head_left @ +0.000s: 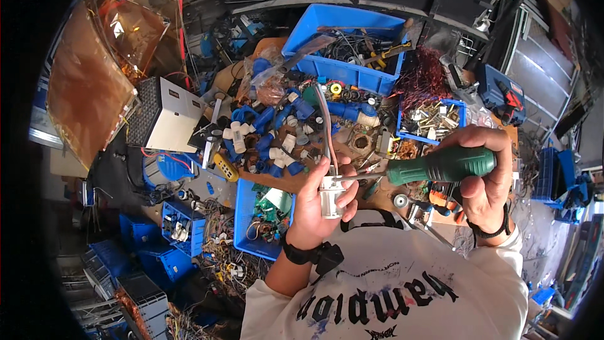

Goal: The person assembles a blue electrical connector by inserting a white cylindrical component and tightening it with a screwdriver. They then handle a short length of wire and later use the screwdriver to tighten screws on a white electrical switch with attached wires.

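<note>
My left hand (306,206) is closed around a small whitish, shiny cylindrical part (331,204), held upright in front of my chest. From its top, a strip of wires (327,123) runs up and away over the bench. My right hand (486,196) grips a screwdriver (434,167) by its thick green handle, fingers curled over the far end. The shaft points left and its tip meets the upper part of the cylinder; what exactly it touches there is too small to make out.
Blue and white plastic fittings (277,132) pile up beyond my hands. A large blue bin (343,70) of tools stands at the back, a blue tray (431,137) of metal pieces to its right. Nearer left is a blue bin (243,230) with green circuit boards.
</note>
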{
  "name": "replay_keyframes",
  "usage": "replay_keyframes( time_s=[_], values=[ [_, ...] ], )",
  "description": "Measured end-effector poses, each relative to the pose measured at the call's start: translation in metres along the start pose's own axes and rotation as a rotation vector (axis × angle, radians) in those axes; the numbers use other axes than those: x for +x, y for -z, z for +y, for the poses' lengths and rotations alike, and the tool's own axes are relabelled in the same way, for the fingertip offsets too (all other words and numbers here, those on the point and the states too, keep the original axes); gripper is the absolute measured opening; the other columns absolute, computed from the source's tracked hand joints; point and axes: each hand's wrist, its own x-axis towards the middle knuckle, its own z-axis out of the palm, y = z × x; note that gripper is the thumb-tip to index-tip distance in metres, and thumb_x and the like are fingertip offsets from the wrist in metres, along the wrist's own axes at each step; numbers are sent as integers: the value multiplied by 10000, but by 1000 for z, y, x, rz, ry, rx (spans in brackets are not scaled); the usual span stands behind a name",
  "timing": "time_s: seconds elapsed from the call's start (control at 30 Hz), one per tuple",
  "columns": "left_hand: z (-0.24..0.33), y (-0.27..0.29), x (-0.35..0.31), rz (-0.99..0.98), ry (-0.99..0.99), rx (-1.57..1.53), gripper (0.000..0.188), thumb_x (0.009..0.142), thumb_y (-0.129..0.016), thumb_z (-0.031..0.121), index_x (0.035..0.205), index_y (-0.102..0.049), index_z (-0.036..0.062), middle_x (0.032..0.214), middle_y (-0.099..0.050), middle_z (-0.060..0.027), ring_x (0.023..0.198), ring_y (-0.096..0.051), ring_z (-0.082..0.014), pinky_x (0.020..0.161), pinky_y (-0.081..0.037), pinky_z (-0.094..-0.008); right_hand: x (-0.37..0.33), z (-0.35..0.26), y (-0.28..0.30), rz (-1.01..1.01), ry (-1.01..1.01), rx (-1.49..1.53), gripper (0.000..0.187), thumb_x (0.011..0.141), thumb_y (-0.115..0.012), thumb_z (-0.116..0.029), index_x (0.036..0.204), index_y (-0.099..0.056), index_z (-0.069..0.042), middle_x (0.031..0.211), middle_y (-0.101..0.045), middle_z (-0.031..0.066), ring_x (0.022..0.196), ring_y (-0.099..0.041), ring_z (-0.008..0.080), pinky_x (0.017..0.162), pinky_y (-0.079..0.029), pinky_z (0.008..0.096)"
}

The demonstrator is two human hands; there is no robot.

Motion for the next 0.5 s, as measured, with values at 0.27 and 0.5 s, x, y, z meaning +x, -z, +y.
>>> replay_keyframes(
  time_s=[0.27,0.5],
  values=[
    [-1,0,1,-14,-2,8,349,995,-375,349,1143,-508,61,819,-488,-46,561,-464,-117,391,-450,-296,12,-7,-2,-75,77,119,339,787,-605,-18,1066,-415,-50,1044,-566,193,924,-574,221,803,-469,349],
    [2,-3,0,-20,-32,46,353,994,-379,343,1154,-505,56,813,-491,-49,567,-465,-121,390,-451,-292,8,-18,11,25,-195,-175,602,732,-786,-375,1113,-468,-34,1022,-560,140,886,-567,194,775,-453,306]
  ],
)
